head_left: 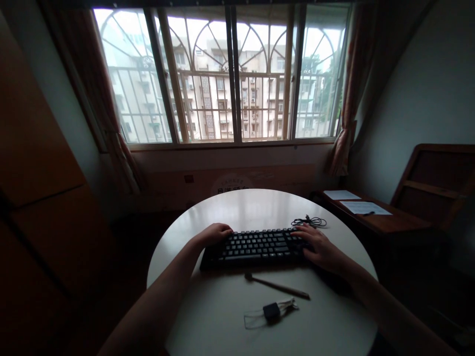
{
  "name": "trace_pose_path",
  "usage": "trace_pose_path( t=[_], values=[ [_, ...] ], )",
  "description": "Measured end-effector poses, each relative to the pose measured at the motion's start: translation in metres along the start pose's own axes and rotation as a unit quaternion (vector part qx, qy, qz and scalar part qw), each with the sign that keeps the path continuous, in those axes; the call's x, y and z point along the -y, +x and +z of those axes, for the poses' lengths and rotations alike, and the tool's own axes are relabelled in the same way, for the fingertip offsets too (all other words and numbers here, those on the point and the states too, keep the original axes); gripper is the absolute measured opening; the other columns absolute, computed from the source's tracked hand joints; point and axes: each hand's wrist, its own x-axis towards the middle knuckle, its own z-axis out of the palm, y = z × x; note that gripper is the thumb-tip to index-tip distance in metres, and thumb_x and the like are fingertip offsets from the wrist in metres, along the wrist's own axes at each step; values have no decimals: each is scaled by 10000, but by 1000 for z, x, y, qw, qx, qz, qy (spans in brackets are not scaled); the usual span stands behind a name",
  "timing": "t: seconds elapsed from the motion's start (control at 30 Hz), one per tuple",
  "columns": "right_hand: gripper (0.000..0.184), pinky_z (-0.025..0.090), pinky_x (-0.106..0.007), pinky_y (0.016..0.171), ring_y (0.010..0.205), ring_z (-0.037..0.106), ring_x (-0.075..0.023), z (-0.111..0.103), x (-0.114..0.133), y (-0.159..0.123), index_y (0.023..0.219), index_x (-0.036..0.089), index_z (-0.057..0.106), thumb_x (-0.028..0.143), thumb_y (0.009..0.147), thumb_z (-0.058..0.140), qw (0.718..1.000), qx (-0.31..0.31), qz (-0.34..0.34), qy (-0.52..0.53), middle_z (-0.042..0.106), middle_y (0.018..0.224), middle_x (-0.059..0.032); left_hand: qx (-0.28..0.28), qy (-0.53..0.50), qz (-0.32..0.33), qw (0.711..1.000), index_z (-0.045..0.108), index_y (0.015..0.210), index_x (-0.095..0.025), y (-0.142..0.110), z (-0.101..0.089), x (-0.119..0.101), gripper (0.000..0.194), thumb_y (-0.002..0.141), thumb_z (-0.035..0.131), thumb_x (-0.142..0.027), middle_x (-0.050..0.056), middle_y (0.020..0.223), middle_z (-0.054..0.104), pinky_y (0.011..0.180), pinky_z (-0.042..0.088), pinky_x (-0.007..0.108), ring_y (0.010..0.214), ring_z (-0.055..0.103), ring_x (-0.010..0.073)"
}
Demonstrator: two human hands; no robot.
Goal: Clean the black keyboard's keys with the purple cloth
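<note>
A black keyboard (260, 247) lies across the round white table (208, 306). My left hand (215, 233) is at its far left corner, fingers curled together over the edge; the fingertips are partly hidden. My right hand (317, 244) lies over the right end of the keyboard with its fingers stretched out and apart, covering some keys there. In front of the keyboard lies a thin brush (278, 287) with a long handle, its dark head toward the left. Closer to me is a small tool with a black body and wire loops (271, 311), resembling a keycap puller.
A coiled black cable (309, 221) sits behind the keyboard, near my right hand. To the right, a wooden chair or bench (411, 222) carries papers (365, 207) and a pen (369, 213). A barred window (233, 79) with curtains fills the back wall; a wooden cabinet (37, 222) stands left.
</note>
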Motion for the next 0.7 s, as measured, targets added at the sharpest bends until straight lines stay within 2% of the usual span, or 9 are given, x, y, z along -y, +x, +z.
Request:
trace_pose_path(
  t=[0.13, 0.33, 0.53, 0.7],
  values=[
    [508, 297, -563, 1150, 1392, 398, -337, -2, -3, -1, 1269, 244, 640, 201, 766, 591, 1000, -8, -16, 1, 550, 1419, -105, 1, 5, 4, 1000, 737, 1059, -176, 0, -1, 2, 441, 874, 450, -456, 59, 1030, 738, 809, 471, 283, 930, 655, 236],
    [218, 296, -597, 1121, 1394, 383, -367, -5, -10, -2, 958, 246, 728, 233, 786, 595, 999, 8, 19, -37, 571, 1402, -77, 4, 12, -3, 1000, 738, 1044, -191, 1, 0, 3, 409, 879, 459, -442, 46, 1033, 738, 804, 470, 273, 936, 654, 224],
    [199, 265, -601, 1128, 1425, 332, -372, -11, -11, -3, 855, 236, 724, 182, 742, 569, 997, 40, 30, -53, 540, 1439, -69, 2, 12, -1, 1000, 739, 1053, -181, 1, 0, 3, 415, 878, 464, -439, 57, 1041, 739, 809, 473, 280, 948, 654, 236],
    [181, 256, -601, 1143, 1430, 333, -364, -11, -15, -4, 847, 231, 708, 194, 742, 565, 998, 44, 32, -16, 526, 1456, -63, -7, 8, -1, 1000, 739, 1039, -181, 2, 1, 7, 411, 879, 468, -445, 51, 1017, 741, 815, 468, 272, 929, 657, 222]
  ],
)
